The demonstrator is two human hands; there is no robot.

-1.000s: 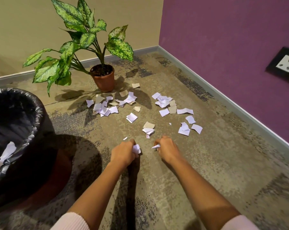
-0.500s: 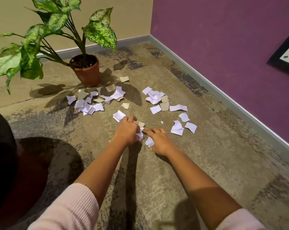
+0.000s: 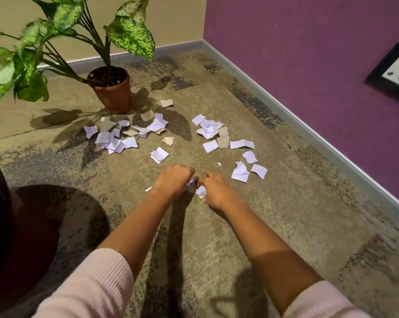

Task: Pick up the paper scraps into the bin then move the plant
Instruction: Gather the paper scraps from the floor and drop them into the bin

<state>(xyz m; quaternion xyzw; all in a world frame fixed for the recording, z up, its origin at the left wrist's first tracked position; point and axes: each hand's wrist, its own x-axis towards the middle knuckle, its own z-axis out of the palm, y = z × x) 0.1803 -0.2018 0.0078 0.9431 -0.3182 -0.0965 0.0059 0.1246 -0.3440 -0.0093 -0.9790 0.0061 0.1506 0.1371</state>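
Several white and tan paper scraps (image 3: 116, 138) lie scattered on the carpet in front of the potted plant (image 3: 112, 90), with another cluster of scraps (image 3: 213, 134) to the right. My left hand (image 3: 174, 180) is curled around crumpled scraps low over the floor. Beside it and almost touching, my right hand (image 3: 214, 191) grips a white crumpled scrap (image 3: 201, 190). A tiny scrap (image 3: 148, 189) lies just left of my left wrist. The bin (image 3: 1, 226) shows only as a dark edge at the far left.
A purple wall (image 3: 308, 65) with a grey skirting board runs along the right and carries a black socket plate (image 3: 393, 70). A beige wall stands behind the plant. The plant's leaves (image 3: 17, 65) overhang the floor to the left.
Both hands moved forward from the nearer carpet to the scraps beyond and closed on them. The view shifted right, so the bin slid almost out of frame.
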